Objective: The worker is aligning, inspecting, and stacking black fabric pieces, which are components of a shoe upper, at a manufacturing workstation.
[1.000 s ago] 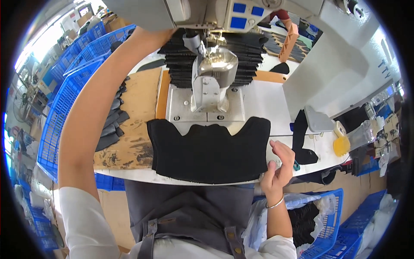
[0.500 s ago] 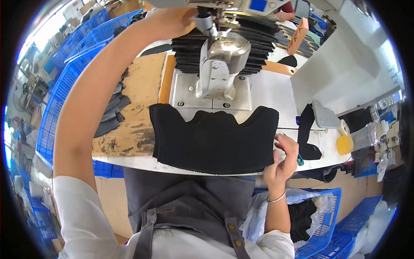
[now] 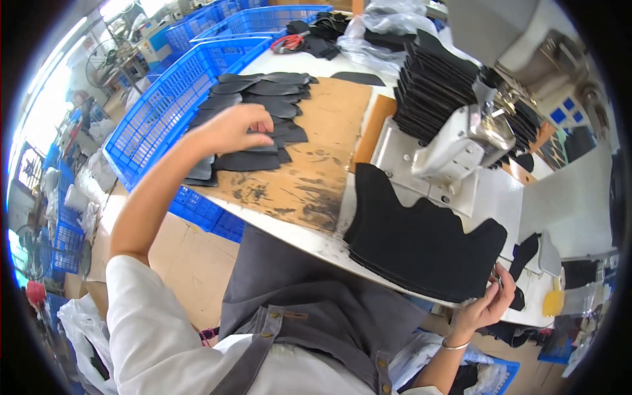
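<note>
My left hand (image 3: 234,128) reaches out to the left, fingers bent down onto a pile of black curved pieces (image 3: 253,112) lying on a brown cardboard sheet (image 3: 316,174). I cannot tell whether it grips one. My right hand (image 3: 488,304) rests at the right edge of a stack of black shaped panels (image 3: 421,247) on the white table's front edge. Its fingers are closed around a small metal tool (image 3: 496,278). A sewing machine head (image 3: 464,145) stands just behind the panels.
Blue plastic crates (image 3: 164,118) line the table's left side. A tall stack of black pieces (image 3: 434,85) sits behind the machine. Red-handled scissors (image 3: 286,43) and clear plastic bags (image 3: 382,33) lie at the far end. A yellow object (image 3: 553,303) sits at right.
My left hand has left the top of the sewing machine and swung left to the pile of curved pieces. The view turned left with it. My right hand stayed by the panels' edge.
</note>
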Demonstrator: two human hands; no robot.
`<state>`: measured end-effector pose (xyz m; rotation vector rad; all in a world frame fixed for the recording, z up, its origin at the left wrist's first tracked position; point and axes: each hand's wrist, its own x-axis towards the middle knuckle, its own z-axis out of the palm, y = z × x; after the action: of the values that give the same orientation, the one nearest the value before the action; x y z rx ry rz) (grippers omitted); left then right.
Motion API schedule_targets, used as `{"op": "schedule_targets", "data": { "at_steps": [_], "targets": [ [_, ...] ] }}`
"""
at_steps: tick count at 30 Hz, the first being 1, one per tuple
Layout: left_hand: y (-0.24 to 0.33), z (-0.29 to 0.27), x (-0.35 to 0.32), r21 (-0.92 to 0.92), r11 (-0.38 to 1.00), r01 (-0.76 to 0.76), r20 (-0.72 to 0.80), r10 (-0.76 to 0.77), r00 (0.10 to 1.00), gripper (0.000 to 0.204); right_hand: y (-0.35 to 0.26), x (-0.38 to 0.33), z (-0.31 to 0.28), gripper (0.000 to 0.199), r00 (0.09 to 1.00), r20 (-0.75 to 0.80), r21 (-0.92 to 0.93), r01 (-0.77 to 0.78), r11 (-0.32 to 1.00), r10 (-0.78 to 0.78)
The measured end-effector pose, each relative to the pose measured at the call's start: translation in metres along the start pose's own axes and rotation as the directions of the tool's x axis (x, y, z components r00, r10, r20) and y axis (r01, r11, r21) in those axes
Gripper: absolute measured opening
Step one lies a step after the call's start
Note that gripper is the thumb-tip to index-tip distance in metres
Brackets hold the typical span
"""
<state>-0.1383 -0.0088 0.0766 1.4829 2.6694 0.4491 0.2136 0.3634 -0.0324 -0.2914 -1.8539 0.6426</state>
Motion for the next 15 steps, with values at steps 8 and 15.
{"op": "schedule_targets", "data": {
  "at_steps": [8, 15],
  "targets": [
    [-0.083, 0.018, 0.009, 0.272, 0.96, 0.073, -0.362, 0.031, 0.932, 0.033, 0.009, -0.005, -0.002, 0.023, 1.0, -0.008, -0.033, -0.023, 0.999, 0.022],
    [-0.053, 0.028, 0.055, 0.196, 0.979, -0.057, -0.186, 0.094, 0.978, 0.038, 0.007, -0.004, -0.003, 0.023, 0.999, 0.029, -0.031, 0.014, 0.999, -0.013]
  ]
}}
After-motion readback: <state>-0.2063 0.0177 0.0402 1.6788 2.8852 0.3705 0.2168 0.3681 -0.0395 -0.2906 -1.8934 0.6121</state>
